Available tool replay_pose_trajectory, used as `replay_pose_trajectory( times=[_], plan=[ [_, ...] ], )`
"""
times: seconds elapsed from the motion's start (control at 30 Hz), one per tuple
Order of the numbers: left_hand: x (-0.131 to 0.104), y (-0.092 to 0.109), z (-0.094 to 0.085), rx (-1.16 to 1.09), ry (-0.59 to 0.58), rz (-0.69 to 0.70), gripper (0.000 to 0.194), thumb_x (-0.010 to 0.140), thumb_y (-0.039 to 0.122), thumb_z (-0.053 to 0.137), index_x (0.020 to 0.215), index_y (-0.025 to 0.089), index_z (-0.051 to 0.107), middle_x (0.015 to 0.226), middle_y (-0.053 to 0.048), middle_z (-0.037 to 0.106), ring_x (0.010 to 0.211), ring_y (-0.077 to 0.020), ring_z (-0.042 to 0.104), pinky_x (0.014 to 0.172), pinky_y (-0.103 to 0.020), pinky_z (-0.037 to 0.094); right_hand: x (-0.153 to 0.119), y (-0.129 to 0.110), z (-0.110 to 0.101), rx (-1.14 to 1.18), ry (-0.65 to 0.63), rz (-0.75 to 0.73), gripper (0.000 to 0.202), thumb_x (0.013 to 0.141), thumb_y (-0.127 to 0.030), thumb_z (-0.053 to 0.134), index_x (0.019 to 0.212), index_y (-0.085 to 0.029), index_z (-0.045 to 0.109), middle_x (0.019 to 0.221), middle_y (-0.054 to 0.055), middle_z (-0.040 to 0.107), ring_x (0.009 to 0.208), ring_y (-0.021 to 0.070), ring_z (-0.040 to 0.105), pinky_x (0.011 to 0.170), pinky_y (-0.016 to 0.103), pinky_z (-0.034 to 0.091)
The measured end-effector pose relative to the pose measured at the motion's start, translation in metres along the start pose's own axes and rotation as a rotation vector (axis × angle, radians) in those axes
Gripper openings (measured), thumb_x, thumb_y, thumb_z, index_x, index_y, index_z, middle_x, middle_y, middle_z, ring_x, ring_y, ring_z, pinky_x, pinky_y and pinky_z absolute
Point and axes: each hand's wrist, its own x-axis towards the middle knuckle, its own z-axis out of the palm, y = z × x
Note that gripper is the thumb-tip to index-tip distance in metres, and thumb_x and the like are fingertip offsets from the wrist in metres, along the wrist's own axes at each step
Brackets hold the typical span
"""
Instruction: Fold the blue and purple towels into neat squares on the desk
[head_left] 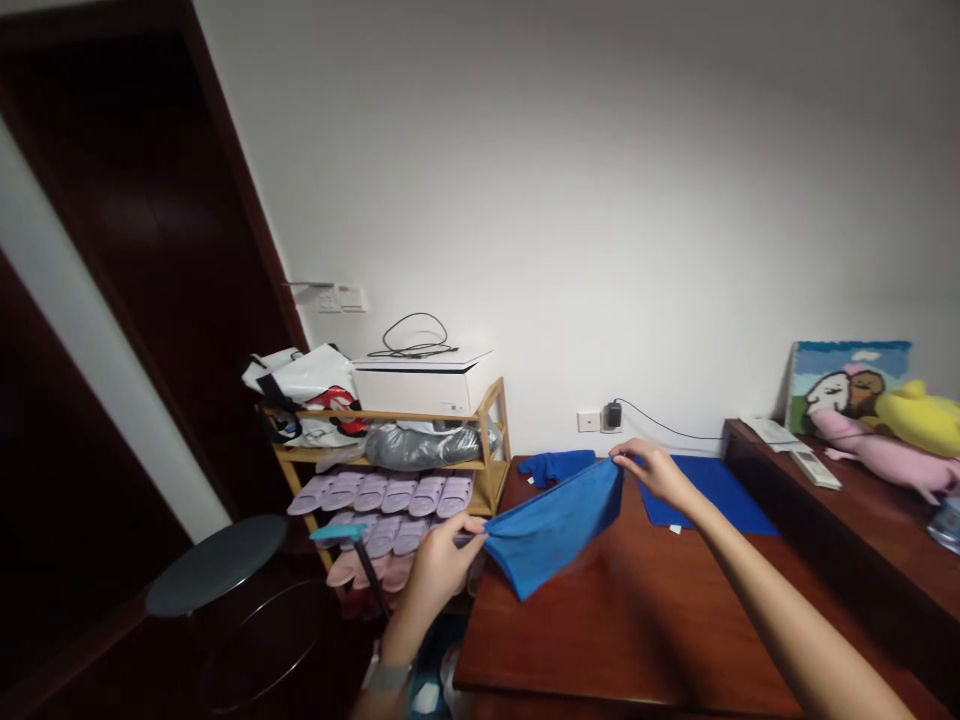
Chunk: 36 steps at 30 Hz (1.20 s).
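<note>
Blue cloth (559, 530) hangs above left part of surface (585, 640). Left hand (448, 560) and right hand (651, 470) pinched closed on its upper corners. Looks light, soft, limp, hardly fragile; corners or top edge likely best hold.

Lighting is soft and rather dim, brightest across the middle of the wall (600, 250) and falling off toward the corners. The door (157, 230) sinks to near-black. A blurry shadow streaks the desk (555, 640). Wide-angle stretch smears the outer edges.
</note>
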Motion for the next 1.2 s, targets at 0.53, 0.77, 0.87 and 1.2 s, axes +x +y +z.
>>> replay_pose_trajectory(
  times=[0.53, 0.77, 0.87, 1.2],
  plan=[
    [0.057, 0.077, 0.020, -0.307, -0.235, 0.048, 0.039, 0.063, 0.053, 0.088, 0.071, 0.023, 0.065, 0.095, -0.010, 0.082, 0.092, -0.0278, 0.077, 0.092, -0.050, 0.060, -0.089, -0.047, -0.088, -0.069, 0.360, 0.088, 0.038, 0.097, -0.059, 0.060, 0.098, -0.026, 0.077, 0.102, 0.006, 0.080, 0.098, 0.0248, 0.074, 0.089, 0.036, 0.059],
    [0.073, 0.092, 0.018, -0.312, -0.337, 0.044, 0.036, 0.060, 0.047, 0.091, 0.072, 0.022, 0.068, 0.092, -0.008, 0.081, 0.090, -0.0274, 0.076, 0.092, -0.049, 0.059, -0.103, -0.057, -0.096, -0.091, 0.417, 0.141, 0.040, 0.096, -0.062, 0.060, 0.098, -0.026, 0.077, 0.103, 0.007, 0.080, 0.097, 0.0250, 0.074, 0.089, 0.037, 0.060],
    [0.072, 0.100, 0.013, -0.365, -0.305, 0.073, 0.035, 0.061, 0.044, 0.092, 0.072, 0.022, 0.067, 0.090, -0.007, 0.080, 0.091, -0.0266, 0.075, 0.092, -0.048, 0.059, -0.109, -0.067, -0.100, -0.080, 0.446, 0.133, 0.041, 0.095, -0.063, 0.061, 0.096, -0.025, 0.077, 0.101, 0.007, 0.080, 0.095, 0.0252, 0.074, 0.089, 0.038, 0.060],
    [0.088, 0.122, 0.026, -0.511, -0.175, 0.077, 0.042, 0.053, 0.046, 0.097, 0.074, 0.018, 0.074, 0.092, -0.011, 0.082, 0.090, -0.0264, 0.075, 0.085, -0.038, 0.058, -0.097, -0.074, -0.114, -0.036, 0.590, 0.165, 0.047, 0.089, -0.069, 0.065, 0.094, -0.023, 0.076, 0.098, 0.008, 0.080, 0.092, 0.0273, 0.074, 0.085, 0.041, 0.062]
  ],
)
